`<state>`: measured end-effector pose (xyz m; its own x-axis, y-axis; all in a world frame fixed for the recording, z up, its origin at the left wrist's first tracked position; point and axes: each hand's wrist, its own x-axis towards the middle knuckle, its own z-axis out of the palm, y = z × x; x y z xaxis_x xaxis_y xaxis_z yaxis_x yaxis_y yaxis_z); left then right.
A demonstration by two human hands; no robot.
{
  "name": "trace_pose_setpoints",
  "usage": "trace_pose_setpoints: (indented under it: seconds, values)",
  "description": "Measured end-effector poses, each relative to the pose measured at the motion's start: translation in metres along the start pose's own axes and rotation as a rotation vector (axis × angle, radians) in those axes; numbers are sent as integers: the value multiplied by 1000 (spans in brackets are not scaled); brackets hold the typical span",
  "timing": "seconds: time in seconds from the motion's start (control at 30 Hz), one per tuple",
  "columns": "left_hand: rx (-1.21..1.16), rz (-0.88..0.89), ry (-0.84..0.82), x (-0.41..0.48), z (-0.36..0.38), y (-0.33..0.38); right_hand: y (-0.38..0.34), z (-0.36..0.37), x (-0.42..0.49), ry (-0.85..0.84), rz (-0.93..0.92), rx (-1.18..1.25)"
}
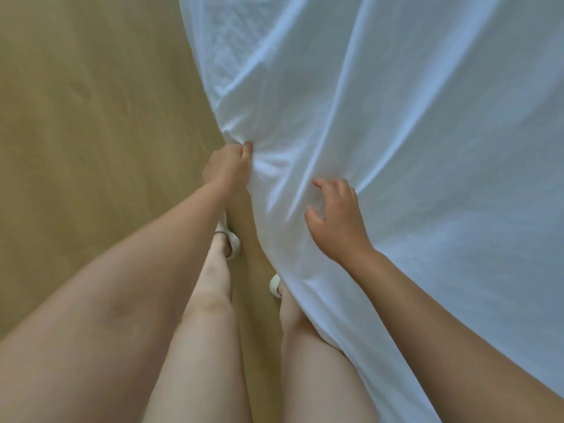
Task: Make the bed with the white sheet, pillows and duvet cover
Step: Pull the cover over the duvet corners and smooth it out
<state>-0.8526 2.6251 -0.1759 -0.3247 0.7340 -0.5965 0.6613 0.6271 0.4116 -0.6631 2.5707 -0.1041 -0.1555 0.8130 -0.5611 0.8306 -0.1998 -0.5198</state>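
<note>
Gripping sheet (396,117) edge w/ left hand (227,167); right hand (335,221) spread, fingers bent.

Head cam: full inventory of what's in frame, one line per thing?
white sheet: one, white, creased, covers the right half of the view, its edge hanging down beside the legs.
floor: one, tan wood look, left half of the view.
shoes: two, white, on the floor below the sheet edge; the right one is partly hidden by the sheet.
legs: two, bare, bottom centre.
left hand: one, grips the sheet edge, fingers curled into the fabric.
right hand: one, fingers spread and relaxed, over the sheet; contact with the sheet is unclear.
</note>
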Motion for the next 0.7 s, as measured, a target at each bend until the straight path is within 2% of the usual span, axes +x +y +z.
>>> trace_pose_setpoints:
  seconds: [0.1, 0.23, 0.37, 0.43, 0.57, 0.7]
  values:
    - [-73, -85, 50, 18, -26, -35, -31, -5, 23, 25, 27, 46]
    - [-71, -204, -141, 43, -16, -27, -71, 2, 63, 14, 97, 29]
    - [-525, -277, -85, 93, -44, 13, -114, 7, 107, 69, 231, 107]
    - [-686, -276, -178, 125, -69, 23, -132, 8, 128, 129, 313, 104]
    - [-575, -129, -364, 162, -93, 44, -164, 5, 156, 208, 473, 153]
    - [-266, 94, -281, 173, -105, 47, -184, -1, 169, 213, 454, 140]
